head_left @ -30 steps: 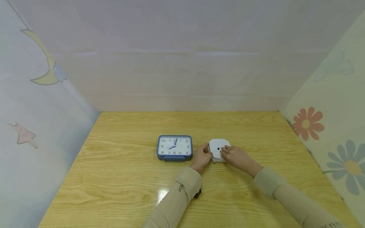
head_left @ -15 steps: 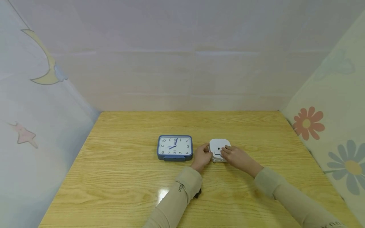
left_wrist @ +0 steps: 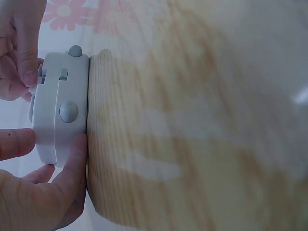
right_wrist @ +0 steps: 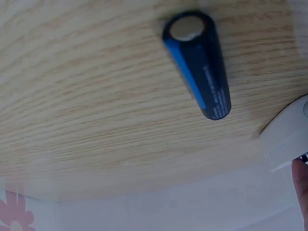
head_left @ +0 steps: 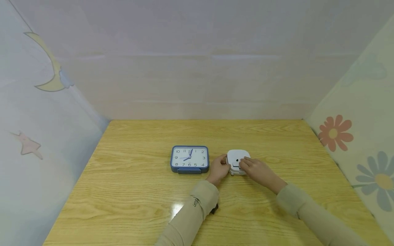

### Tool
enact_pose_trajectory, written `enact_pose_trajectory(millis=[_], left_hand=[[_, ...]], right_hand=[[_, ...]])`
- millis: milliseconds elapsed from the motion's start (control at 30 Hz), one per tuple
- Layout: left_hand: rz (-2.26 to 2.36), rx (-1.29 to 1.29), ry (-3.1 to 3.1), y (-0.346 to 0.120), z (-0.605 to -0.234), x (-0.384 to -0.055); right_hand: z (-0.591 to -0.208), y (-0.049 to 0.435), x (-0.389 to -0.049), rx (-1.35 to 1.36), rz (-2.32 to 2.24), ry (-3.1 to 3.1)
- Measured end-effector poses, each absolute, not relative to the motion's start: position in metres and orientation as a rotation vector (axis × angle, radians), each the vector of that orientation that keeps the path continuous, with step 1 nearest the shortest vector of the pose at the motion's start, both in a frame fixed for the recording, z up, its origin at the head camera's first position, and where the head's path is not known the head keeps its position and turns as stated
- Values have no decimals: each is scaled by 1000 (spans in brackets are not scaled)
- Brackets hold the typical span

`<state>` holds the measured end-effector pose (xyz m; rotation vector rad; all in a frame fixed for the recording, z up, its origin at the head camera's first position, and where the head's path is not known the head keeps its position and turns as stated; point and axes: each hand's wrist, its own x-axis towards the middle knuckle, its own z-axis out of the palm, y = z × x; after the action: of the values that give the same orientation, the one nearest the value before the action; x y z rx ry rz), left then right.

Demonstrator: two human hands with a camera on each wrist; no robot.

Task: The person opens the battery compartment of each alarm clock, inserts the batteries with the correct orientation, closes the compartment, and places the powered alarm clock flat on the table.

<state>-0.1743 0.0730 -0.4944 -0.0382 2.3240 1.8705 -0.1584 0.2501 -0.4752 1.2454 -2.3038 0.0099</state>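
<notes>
A small white alarm clock (head_left: 236, 154) lies back up on the table, its face hidden. My left hand (head_left: 219, 170) grips its left side; in the left wrist view the thumb is on the back and the fingers are at the side and underneath. My right hand (head_left: 260, 173) is over the lower right of the back, where a dark outline marks the battery compartment. Its thumb and fingers pinch a small white piece, apparently the battery cover (left_wrist: 32, 90), mostly hidden by the fingers. A dark blue cylindrical battery (right_wrist: 201, 67) lies on the table in the right wrist view.
A blue-framed rectangular clock (head_left: 189, 157) lies face up just left of the left hand. The wood-grain table (head_left: 147, 133) meets printed cloth walls at the back and sides. A small dark thing (head_left: 214, 209) shows beside the left cuff; I cannot tell what it is.
A dark outline has appeared at the battery compartment near the right fingertips since one second ago. Both hands stay in nearly the same place, and the whole view has shifted slightly.
</notes>
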Motion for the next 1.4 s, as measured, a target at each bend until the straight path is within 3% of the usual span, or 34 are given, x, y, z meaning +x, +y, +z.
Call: enact_pose_trajectory(millis=[1100, 1400], left_hand=[[1864, -47, 2344, 73, -495, -173], [1842, -59, 2337, 73, -494, -173]], right_hand=[[-477, 267, -151, 941, 2, -2341], [-475, 282, -149, 760, 241, -2446]])
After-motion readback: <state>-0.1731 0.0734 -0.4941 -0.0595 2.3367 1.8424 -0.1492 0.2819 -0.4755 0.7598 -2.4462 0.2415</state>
